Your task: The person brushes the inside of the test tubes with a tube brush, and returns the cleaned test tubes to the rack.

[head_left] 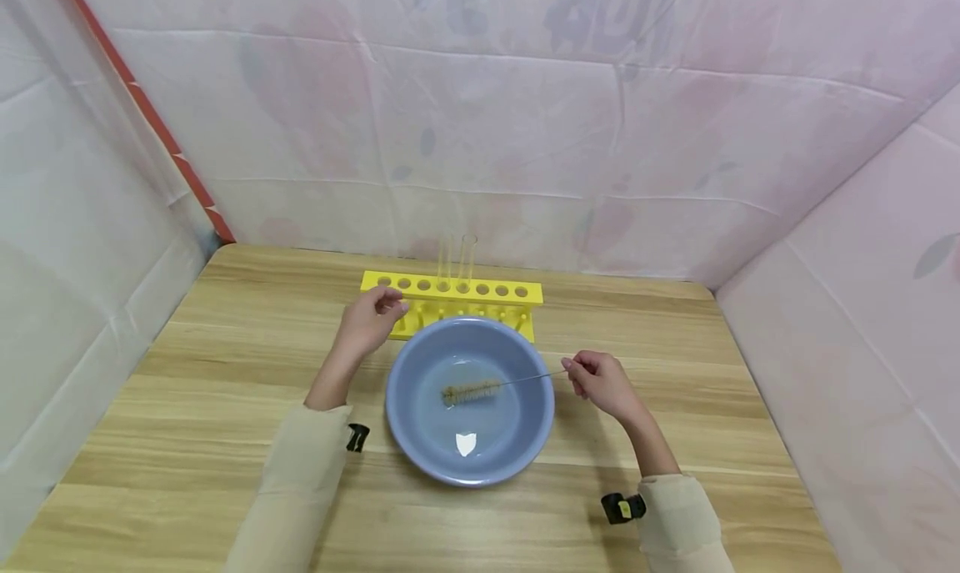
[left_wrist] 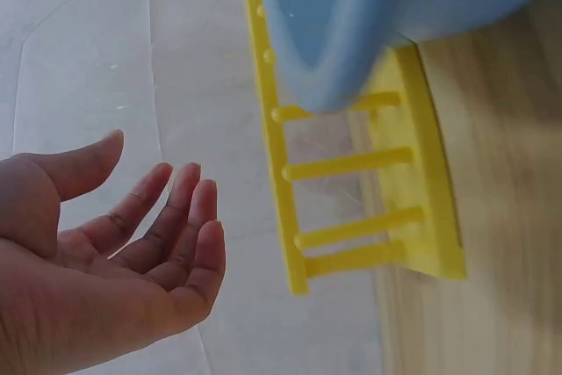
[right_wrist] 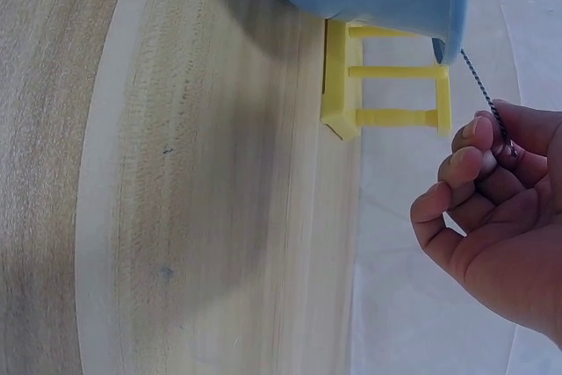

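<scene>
Between thumb and fingers, my right hand (head_left: 603,383) pinches the twisted wire handle (right_wrist: 485,90) of a test tube brush (head_left: 471,392). Its tan bristle head lies in the water of a blue basin (head_left: 471,475), and the wire crosses the basin's right rim. My left hand (head_left: 369,320) is by the left end of a yellow test tube rack (head_left: 525,293), empty, its fingers loosely bent and apart in the left wrist view. Two clear test tubes (head_left: 467,260) stand upright side by side in the rack's middle holes.
The rack stands directly behind the basin on a wood-grain table (head_left: 187,406). Pale patterned cloth (head_left: 495,123) hangs behind the table and along both sides. Black wrist cameras sit at both of my cuffs.
</scene>
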The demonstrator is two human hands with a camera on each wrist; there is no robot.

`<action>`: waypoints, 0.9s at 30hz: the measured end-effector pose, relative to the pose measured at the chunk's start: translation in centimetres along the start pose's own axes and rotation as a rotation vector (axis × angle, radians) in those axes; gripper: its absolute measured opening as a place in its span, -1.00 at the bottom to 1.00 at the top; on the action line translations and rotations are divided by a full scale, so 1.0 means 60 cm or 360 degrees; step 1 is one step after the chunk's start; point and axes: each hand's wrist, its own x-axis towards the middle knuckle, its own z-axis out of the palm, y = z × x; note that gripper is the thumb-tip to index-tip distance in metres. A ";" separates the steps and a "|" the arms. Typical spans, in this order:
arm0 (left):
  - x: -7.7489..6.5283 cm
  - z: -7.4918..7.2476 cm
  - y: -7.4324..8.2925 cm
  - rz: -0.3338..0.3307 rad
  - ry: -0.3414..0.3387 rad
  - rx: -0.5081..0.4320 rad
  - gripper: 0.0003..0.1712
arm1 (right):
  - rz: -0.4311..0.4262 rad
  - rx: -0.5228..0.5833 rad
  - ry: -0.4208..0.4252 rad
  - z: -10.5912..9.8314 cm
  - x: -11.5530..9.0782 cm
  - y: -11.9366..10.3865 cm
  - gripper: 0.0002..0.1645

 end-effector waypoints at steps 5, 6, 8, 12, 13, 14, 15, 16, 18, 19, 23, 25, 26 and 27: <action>0.033 0.011 0.022 -0.0054 0.0000 -0.0016 -0.58 | -0.0005 -0.0007 0.0009 0.000 -0.001 -0.002 -0.68; 0.040 0.014 0.025 -0.0076 0.0001 -0.0018 -0.58 | -0.0002 -0.0008 0.0007 0.000 -0.002 -0.003 -0.68; 0.053 0.021 0.030 -0.0095 0.0010 -0.0015 -0.58 | 0.0005 -0.0004 0.0001 0.000 -0.003 -0.005 -0.68; 0.074 0.034 0.036 -0.0083 0.0019 -0.0035 -0.59 | 0.0008 -0.0009 -0.0008 0.001 -0.004 -0.004 -0.68; 0.078 0.037 0.038 -0.0073 0.0025 -0.0042 -0.60 | -0.0005 -0.0007 -0.0008 0.001 -0.004 -0.002 -0.68; 0.081 0.040 0.040 -0.0068 0.0027 -0.0060 -0.60 | -0.0019 -0.0006 -0.0005 0.001 -0.003 0.002 -0.68; 0.085 0.043 0.042 -0.0057 0.0031 -0.0073 -0.60 | -0.0022 0.0000 -0.0004 0.001 -0.001 0.009 -0.68; 0.088 0.046 0.043 -0.0050 0.0036 -0.0087 -0.60 | -0.0020 0.0009 -0.0003 0.002 0.002 0.018 -0.68; 0.095 0.052 0.046 -0.0055 0.0051 -0.0103 -0.61 | -0.0016 0.0014 -0.0008 0.004 0.006 0.034 -0.67; 0.097 0.055 0.048 -0.0062 0.0057 -0.0109 -0.61 | -0.0015 0.0013 -0.0012 0.005 0.008 0.043 -0.66; 0.107 0.066 0.050 -0.0081 0.0071 -0.0113 -0.60 | 0.0017 0.0016 -0.0021 0.009 0.012 0.063 -0.62; 0.111 0.071 0.050 -0.0086 0.0074 -0.0108 -0.60 | 0.0017 0.0018 -0.0022 0.011 0.012 0.063 -0.62; 0.111 0.072 0.050 -0.0089 0.0078 -0.0091 -0.62 | 0.0023 0.0023 -0.0020 0.011 0.011 0.060 -0.63; 0.112 0.074 0.049 -0.0095 0.0082 -0.0075 -0.64 | 0.0020 0.0026 -0.0019 0.011 0.010 0.057 -0.63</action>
